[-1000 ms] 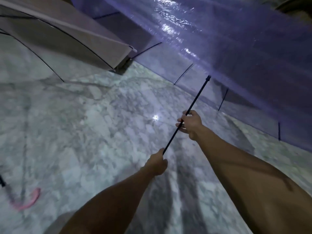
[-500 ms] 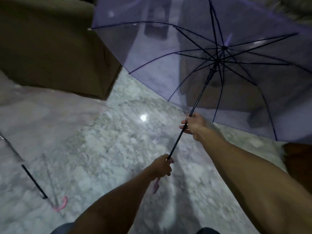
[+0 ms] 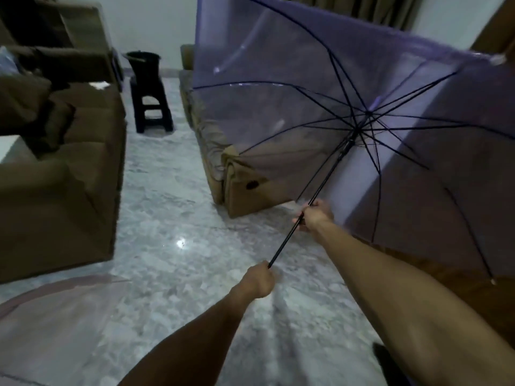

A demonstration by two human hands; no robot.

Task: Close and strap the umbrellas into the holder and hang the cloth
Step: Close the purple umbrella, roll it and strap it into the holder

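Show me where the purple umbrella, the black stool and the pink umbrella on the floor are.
purple umbrella [image 3: 278,87]: head view, on its open see-through canopy.
black stool [image 3: 152,107]: head view, on its frame below the seat.
pink umbrella [image 3: 55,310]: head view, on its canopy lying on the floor.

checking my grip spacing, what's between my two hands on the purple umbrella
In the head view, only a bare stretch of the thin black metal shaft runs between the left hand, gripping its lower end, and the right hand, gripping higher up.

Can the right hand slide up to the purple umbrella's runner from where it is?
Probably yes: the right hand already grips the shaft below the runner, and the shaft between them is bare.
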